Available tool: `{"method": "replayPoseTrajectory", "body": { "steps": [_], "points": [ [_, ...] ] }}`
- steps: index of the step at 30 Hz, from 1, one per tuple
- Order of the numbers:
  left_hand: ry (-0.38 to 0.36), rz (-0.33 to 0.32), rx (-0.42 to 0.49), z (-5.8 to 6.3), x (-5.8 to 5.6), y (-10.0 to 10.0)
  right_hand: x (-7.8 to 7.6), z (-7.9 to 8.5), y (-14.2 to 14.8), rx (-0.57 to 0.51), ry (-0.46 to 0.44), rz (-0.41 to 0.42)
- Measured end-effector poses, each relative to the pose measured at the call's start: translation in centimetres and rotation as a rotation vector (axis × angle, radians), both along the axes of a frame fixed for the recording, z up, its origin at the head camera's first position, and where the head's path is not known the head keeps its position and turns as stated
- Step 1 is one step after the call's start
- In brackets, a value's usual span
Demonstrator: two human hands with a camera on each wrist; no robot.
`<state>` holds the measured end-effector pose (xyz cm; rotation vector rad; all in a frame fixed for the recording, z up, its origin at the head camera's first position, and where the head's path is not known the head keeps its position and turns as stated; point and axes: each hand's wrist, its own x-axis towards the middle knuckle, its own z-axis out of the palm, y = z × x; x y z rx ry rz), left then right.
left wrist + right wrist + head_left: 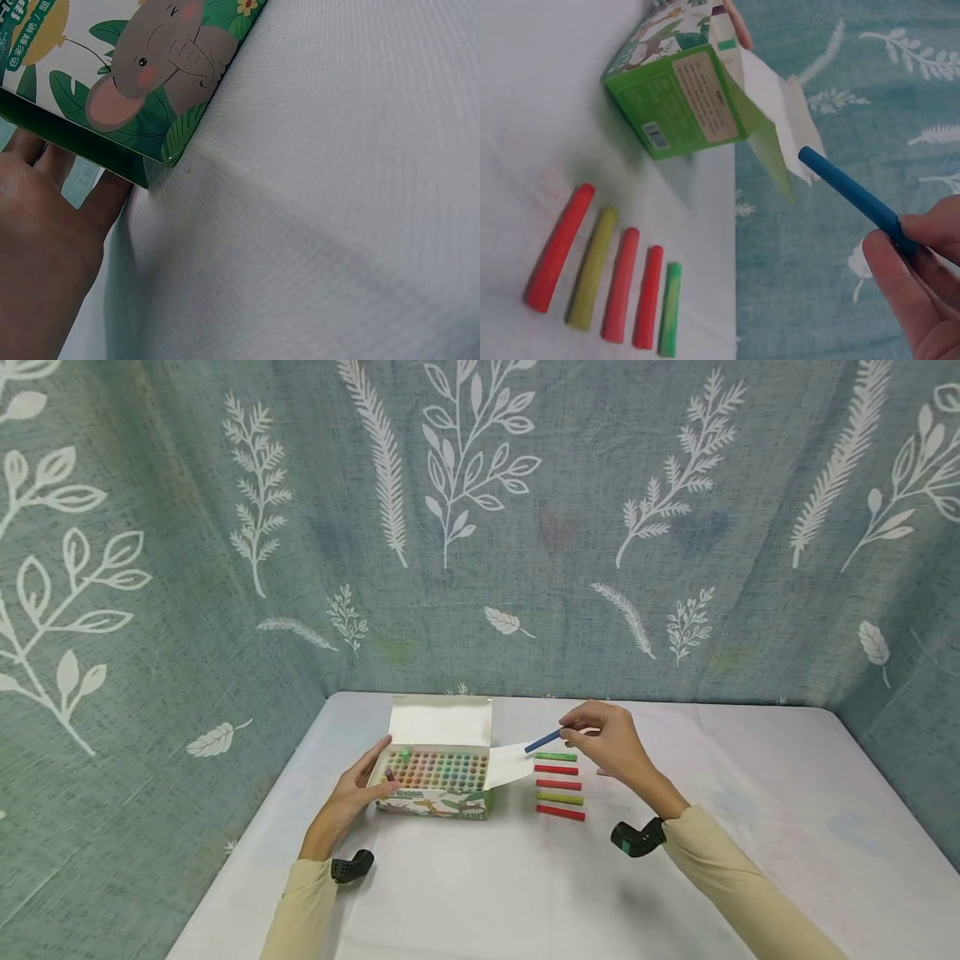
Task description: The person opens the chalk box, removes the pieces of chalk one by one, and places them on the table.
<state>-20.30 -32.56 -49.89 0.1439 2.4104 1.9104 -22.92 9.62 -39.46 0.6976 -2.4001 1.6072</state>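
My right hand (611, 742) pinches a blue chalk stick (851, 189) by one end, raised over the table to the right of the box. Its free end points left, above the box's open white side flap (510, 765). My left hand (347, 797) grips the left side of the chalk box (431, 804), thumb at the front corner and fingers along the side. The box's lid (441, 721) stands open at the back. Rows of coloured chalk ends fill the box; a purple stick (390, 774) and a green one (405, 755) poke up higher.
Right of the box, several chalk sticks lie in a column on the white tablecloth (465, 893): green (556, 757), red (561, 814) and olive yellow (559, 798) among them. A leaf-patterned curtain (480, 610) hangs behind the table and at its sides.
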Motion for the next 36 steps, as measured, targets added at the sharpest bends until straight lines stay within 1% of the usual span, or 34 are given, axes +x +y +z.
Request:
{"method": "replayPoseTrajectory", "body": {
  "steps": [1, 2, 5, 6, 10, 13, 15, 18, 22, 26, 30, 33, 36],
  "points": [
    [0.001, 0.005, -0.004, -0.4, -0.2, -0.1, -0.3, -0.6, 0.4, -0.007, -0.004, -0.002],
    [0.001, 0.004, 0.004, -0.3, -0.1, 0.0, -0.6, -1.1, 0.8, -0.013, -0.012, -0.002],
    [0.000, 0.003, 0.011, -0.3, -0.2, 0.0, -0.3, -1.2, 1.7, -0.029, -0.034, -0.005],
    [-0.002, 0.006, 0.012, -0.3, -0.2, 0.1, -0.1, -1.1, 1.9, -0.035, -0.042, -0.007],
    [-0.008, 0.012, -0.009, -0.3, -0.2, 0.1, 1.3, 0.1, 2.6, -0.052, -0.059, -0.010],
    [-0.009, 0.016, -0.016, -0.3, -0.1, 0.0, 2.1, 0.7, 3.0, -0.046, -0.053, -0.017],
    [-0.006, 0.015, -0.013, -0.3, -0.1, 0.0, 1.9, 0.1, 3.4, -0.034, -0.053, -0.031],
    [0.000, 0.018, -0.007, -0.3, -0.1, 0.0, 1.3, -1.2, 4.2, -0.007, -0.046, -0.064],
    [-0.001, 0.014, -0.017, -0.3, 0.0, 0.0, 0.8, -2.8, 5.3, -0.015, -0.064, -0.082],
    [-0.009, 0.004, -0.020, 0.2, 0.3, 0.1, 0.8, -3.6, 6.1, -0.028, -0.105, -0.098],
    [-0.020, -0.008, -0.005, 1.3, 0.8, 0.6, 0.9, -4.0, 6.7, -0.015, -0.140, -0.127],
    [-0.026, -0.012, -0.003, 2.0, 1.1, 0.9, 1.1, -4.4, 7.1, 0.009, -0.143, -0.152],
    [-0.022, -0.013, -0.008, 1.8, 0.9, 0.8, 1.2, -4.9, 7.4, 0.035, -0.141, -0.182]
  ]
}}
